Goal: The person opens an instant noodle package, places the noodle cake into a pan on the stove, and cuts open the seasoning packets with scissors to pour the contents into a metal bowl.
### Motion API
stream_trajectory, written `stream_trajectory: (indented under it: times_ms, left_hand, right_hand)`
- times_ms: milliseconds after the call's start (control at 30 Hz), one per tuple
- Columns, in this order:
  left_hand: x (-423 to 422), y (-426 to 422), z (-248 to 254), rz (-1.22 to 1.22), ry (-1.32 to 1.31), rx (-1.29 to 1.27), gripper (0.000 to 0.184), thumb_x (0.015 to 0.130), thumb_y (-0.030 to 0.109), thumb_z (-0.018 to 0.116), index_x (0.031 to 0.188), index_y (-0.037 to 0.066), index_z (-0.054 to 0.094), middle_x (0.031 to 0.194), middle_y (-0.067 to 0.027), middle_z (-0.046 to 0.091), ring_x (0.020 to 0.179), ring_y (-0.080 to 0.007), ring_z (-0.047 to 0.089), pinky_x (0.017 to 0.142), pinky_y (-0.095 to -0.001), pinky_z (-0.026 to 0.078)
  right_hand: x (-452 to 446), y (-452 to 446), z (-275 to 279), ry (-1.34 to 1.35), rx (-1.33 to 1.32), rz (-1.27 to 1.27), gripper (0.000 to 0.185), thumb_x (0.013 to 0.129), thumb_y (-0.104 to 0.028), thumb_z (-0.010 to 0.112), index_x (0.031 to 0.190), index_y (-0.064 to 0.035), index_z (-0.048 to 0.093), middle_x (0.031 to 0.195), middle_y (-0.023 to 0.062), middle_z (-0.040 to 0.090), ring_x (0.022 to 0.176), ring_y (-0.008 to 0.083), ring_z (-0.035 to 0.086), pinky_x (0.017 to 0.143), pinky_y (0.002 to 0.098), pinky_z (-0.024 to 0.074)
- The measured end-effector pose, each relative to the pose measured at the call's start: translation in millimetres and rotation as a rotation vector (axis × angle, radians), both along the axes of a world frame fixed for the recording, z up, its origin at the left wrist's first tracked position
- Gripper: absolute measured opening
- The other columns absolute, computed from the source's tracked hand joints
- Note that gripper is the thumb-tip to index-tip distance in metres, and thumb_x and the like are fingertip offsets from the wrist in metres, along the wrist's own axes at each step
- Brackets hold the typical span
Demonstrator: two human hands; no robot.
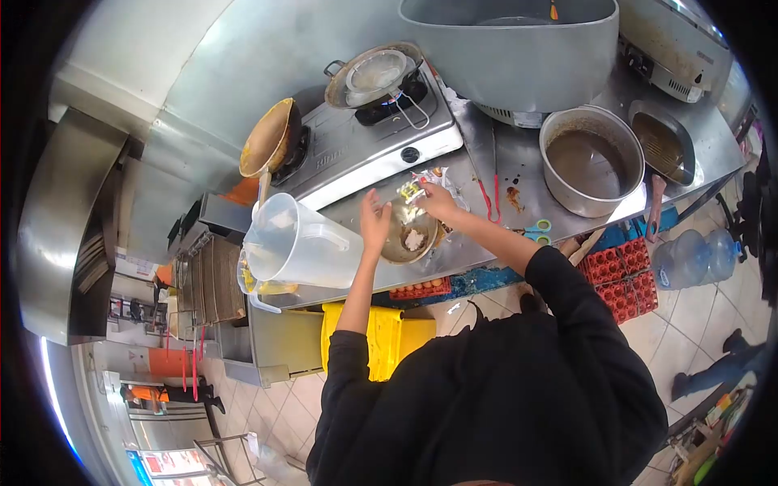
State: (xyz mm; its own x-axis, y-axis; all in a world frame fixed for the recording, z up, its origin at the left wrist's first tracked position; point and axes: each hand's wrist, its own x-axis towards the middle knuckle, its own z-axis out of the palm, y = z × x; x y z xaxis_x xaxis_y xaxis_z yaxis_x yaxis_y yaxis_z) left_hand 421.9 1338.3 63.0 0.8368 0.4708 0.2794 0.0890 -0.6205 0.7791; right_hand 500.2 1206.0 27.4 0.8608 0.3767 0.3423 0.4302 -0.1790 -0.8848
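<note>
A metal bowl (395,248) with a pale clump inside stands near the front edge of the steel counter. Over its upper right side, my right hand (438,200) is closed on a small yellow and white packet (411,192). At the bowl's left rim is my left hand (374,220), its fingers apart and nothing visible in it. Crumpled shiny wrapping (442,180) lies behind my right hand. To the left of my left hand stands a large clear plastic jug (284,240), with another translucent jug beside it.
Behind the bowl is a gas stove (365,154) bearing two pans and a strainer (377,74). On the right are red tongs (491,198), scissors (539,231) and a large pot (592,204). Egg trays (616,279) and a yellow bin (389,340) stand below.
</note>
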Motion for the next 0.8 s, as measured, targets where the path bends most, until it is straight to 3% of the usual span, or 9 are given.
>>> stream_trajectory:
  times_ms: [67,200,333,400,467,500,600,767,800]
  left_hand:
    - [12,1,-5,-0.026,0.025,0.015,0.042,0.073,0.012,0.052,0.111,0.002,0.036,0.098,-0.0162,0.047,0.085,-0.0242,0.049,0.074,-0.0311,0.040]
    - [42,-5,-19,-0.100,0.094,0.100,0.041,0.073,0.018,0.054,0.107,0.002,0.040,0.097,-0.0175,0.048,0.084,-0.0247,0.050,0.073,-0.0319,0.040]
    - [83,-25,-22,-0.203,0.078,0.351,0.047,0.068,0.021,0.058,0.107,0.002,0.040,0.097,-0.0184,0.049,0.090,-0.0307,0.047,0.076,-0.0352,0.038]
    - [101,-31,-21,-0.267,0.053,0.307,0.049,0.068,0.026,0.056,0.109,0.004,0.040,0.099,-0.0183,0.048,0.092,-0.0344,0.045,0.079,-0.0374,0.036]
    - [112,-35,-19,-0.282,0.372,0.463,0.055,0.067,0.033,0.054,0.111,0.005,0.040,0.102,-0.0177,0.048,0.095,-0.0343,0.043,0.082,-0.0377,0.035]
    - [118,-36,-17,-0.257,0.605,0.442,0.056,0.064,0.036,0.053,0.112,0.009,0.041,0.100,-0.0176,0.050,0.092,-0.0344,0.046,0.082,-0.0381,0.035]
    - [134,-24,-28,-0.302,0.748,0.557,0.050,0.063,0.034,0.054,0.108,0.013,0.046,0.096,-0.0156,0.053,0.087,-0.0327,0.049,0.080,-0.0366,0.038]
    - [128,-30,-17,-0.547,0.707,0.476,0.032,0.064,0.025,0.053,0.092,0.011,0.054,0.091,-0.0127,0.055,0.080,-0.0297,0.052,0.069,-0.0360,0.041]
    - [114,-46,-3,-0.469,0.520,0.448,0.026,0.065,0.021,0.052,0.089,0.010,0.055,0.089,-0.0129,0.054,0.077,-0.0303,0.052,0.066,-0.0367,0.041]
  right_hand:
    - [15,-6,8,0.870,0.317,0.254,0.020,0.078,-0.019,0.047,0.092,-0.0042,0.049,0.071,0.0041,0.053,0.054,0.0113,0.047,0.047,0.0262,0.0379]
    - [31,-32,19,1.189,0.750,0.209,0.018,0.080,-0.019,0.041,0.091,-0.0063,0.047,0.074,0.0036,0.052,0.059,0.0089,0.046,0.048,0.0225,0.0350]
    - [58,-58,7,1.154,0.884,0.122,0.016,0.077,-0.016,0.041,0.088,-0.0072,0.048,0.073,0.0023,0.052,0.060,0.0101,0.047,0.048,0.0206,0.0335]
    - [69,-82,-1,1.115,0.797,0.103,0.020,0.073,-0.008,0.042,0.092,-0.0049,0.048,0.073,0.0025,0.052,0.061,0.0092,0.047,0.049,0.0208,0.0345]
    - [80,-95,-18,0.922,0.662,0.241,0.028,0.070,0.000,0.043,0.097,-0.0030,0.047,0.070,0.0009,0.051,0.058,0.0077,0.046,0.049,0.0196,0.0344]
    - [69,-111,8,0.934,0.525,0.106,0.031,0.069,0.000,0.047,0.100,-0.0030,0.048,0.066,-0.0016,0.050,0.053,0.0062,0.043,0.049,0.0184,0.0339]
    - [62,-123,13,0.767,0.504,-0.013,0.025,0.071,-0.003,0.050,0.095,-0.0057,0.053,0.063,-0.0031,0.049,0.052,0.0047,0.042,0.048,0.0175,0.0325]
    - [69,-139,5,0.623,0.363,-0.050,0.009,0.073,-0.008,0.051,0.081,-0.0051,0.057,0.061,-0.0024,0.048,0.054,0.0050,0.042,0.048,0.0193,0.0340]
    - [70,-139,8,0.519,0.308,-0.083,0.009,0.074,-0.010,0.051,0.080,-0.0038,0.056,0.060,-0.0022,0.048,0.054,0.0052,0.041,0.048,0.0198,0.0345]
